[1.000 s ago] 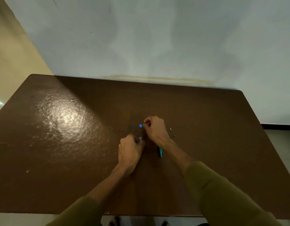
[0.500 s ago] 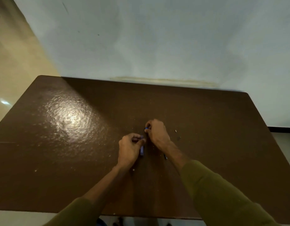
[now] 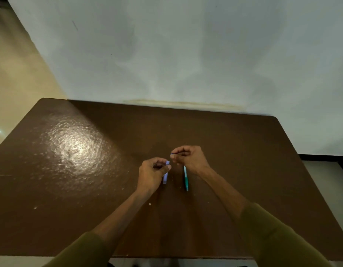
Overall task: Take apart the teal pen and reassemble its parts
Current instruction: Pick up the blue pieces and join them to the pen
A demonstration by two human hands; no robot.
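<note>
My left hand (image 3: 152, 173) pinches a pale blue-violet pen barrel piece (image 3: 166, 173) near its upper end, holding it upright over the brown table (image 3: 70, 180). My right hand (image 3: 190, 158) is just right of it, thumb and forefinger closed on a tiny blue part (image 3: 171, 154) at the fingertips. A teal pen section (image 3: 185, 178) lies on the table below my right wrist, pointing toward me. The two hands are a small gap apart.
The table's far edge meets a pale wall (image 3: 186, 54). A bright glare patch (image 3: 74, 147) sits on the left half. Small pale specks (image 3: 149, 204) lie near my left forearm. Green sleeves cover both forearms.
Both hands have lifted off the table and drawn slightly apart. The barrel piece came up with my left hand, and the teal section under my right wrist shows more fully.
</note>
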